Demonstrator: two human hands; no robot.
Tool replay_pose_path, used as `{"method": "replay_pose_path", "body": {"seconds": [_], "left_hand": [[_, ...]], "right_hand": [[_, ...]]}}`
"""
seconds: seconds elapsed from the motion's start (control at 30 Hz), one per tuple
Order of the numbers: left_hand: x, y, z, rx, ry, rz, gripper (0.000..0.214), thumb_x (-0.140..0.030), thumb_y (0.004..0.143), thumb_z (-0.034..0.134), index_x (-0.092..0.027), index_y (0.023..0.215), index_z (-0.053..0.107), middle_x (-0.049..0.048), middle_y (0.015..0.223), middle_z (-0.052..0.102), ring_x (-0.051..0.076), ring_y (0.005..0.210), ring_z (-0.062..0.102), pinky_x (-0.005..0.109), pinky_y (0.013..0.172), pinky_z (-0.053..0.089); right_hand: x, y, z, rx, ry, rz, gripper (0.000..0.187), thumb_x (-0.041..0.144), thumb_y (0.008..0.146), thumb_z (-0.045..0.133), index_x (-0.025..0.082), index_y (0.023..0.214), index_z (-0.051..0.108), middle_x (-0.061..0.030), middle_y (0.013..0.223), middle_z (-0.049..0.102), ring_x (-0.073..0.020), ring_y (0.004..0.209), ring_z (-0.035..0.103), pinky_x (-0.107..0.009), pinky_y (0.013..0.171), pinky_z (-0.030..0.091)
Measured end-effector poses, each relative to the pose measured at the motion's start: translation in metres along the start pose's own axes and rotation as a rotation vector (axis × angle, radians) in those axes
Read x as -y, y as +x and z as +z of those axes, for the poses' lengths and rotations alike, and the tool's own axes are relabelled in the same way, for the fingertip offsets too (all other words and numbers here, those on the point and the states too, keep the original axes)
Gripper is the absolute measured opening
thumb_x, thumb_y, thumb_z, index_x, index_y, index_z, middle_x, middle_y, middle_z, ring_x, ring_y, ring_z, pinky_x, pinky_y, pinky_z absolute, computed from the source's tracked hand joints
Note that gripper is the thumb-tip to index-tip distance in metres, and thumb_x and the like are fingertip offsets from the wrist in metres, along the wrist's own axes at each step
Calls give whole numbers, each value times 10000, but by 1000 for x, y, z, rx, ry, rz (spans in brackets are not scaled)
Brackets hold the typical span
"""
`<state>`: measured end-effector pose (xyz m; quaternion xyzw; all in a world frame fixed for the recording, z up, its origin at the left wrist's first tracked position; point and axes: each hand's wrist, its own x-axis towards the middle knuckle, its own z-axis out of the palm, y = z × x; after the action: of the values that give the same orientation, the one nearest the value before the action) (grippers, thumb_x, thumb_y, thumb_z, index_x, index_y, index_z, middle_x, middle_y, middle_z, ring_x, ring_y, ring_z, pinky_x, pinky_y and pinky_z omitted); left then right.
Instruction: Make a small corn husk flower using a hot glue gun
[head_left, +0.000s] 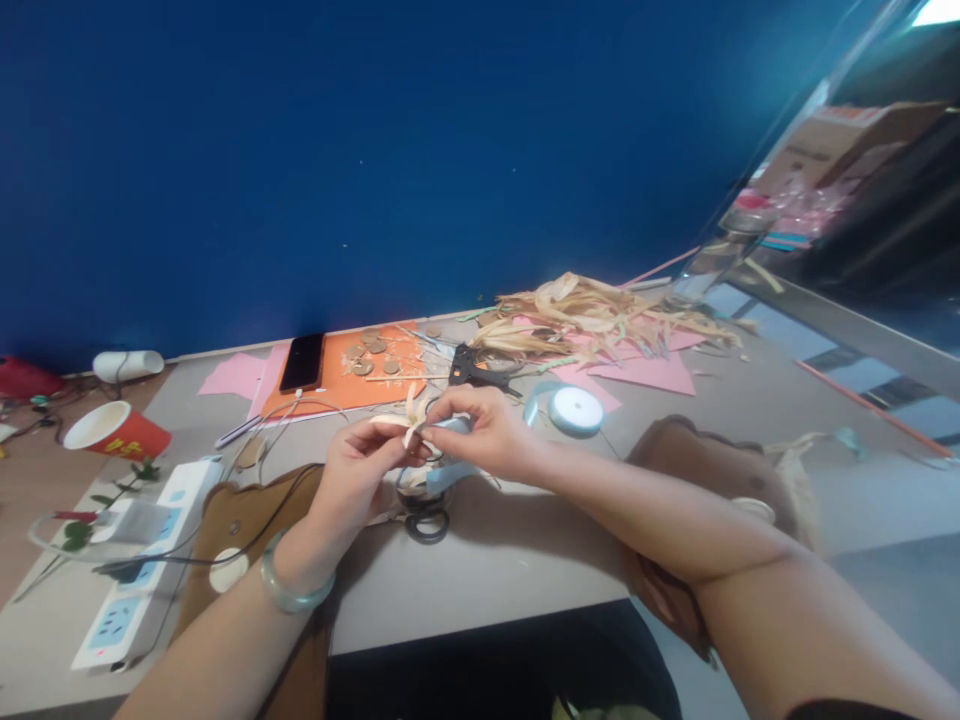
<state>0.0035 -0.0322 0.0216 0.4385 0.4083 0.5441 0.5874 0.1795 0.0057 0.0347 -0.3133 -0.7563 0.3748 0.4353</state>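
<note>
My left hand point(358, 475) and my right hand point(487, 432) meet over the grey table point(487, 570), both pinching a small pale flower made of dried husk strips point(411, 415). The fingertips of both hands are pressed together on it. A pale green bangle point(289, 590) sits on my left wrist. Directly beneath the hands lie black-handled scissors point(426, 522) and a light blue tool point(450, 472), partly hidden by my fingers.
A pile of dried husks point(592, 315) lies on pink paper point(652, 370) at the back. An orange sheet point(352, 385) carries brown discs and a black phone point(303, 361). There are also a ribbon spool point(575, 410), black pliers point(476, 370), a white power strip point(142, 560), and a red paper cup point(116, 430).
</note>
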Motion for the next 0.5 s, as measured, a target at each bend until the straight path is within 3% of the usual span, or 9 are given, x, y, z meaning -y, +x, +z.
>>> {"method": "replay_pose_path", "body": {"seconds": [0.1,0.23,0.5], "left_hand": [[-2,3,-3,78,-32,-51,172,-272,656,800,-159,737,700,29,632,705,153,564,663,266,568,550],[-3,4,-2,91,-53,-49,188,-282,635,816,-160,701,690,13,575,680,136,487,626,248,488,520],[-1,5,0,84,-36,-58,243,-314,622,827,-144,621,654,2,498,631,118,433,588,230,444,495]], "right_hand": [[2,3,-4,136,282,188,215,328,745,727,122,769,672,-14,680,669,-112,619,596,-236,602,467],[-4,5,-5,242,540,279,233,317,715,764,121,758,645,2,657,657,-102,603,603,-235,601,483],[-8,6,-6,316,622,361,210,266,694,784,117,771,658,-1,668,676,-105,611,625,-233,614,490]]}}
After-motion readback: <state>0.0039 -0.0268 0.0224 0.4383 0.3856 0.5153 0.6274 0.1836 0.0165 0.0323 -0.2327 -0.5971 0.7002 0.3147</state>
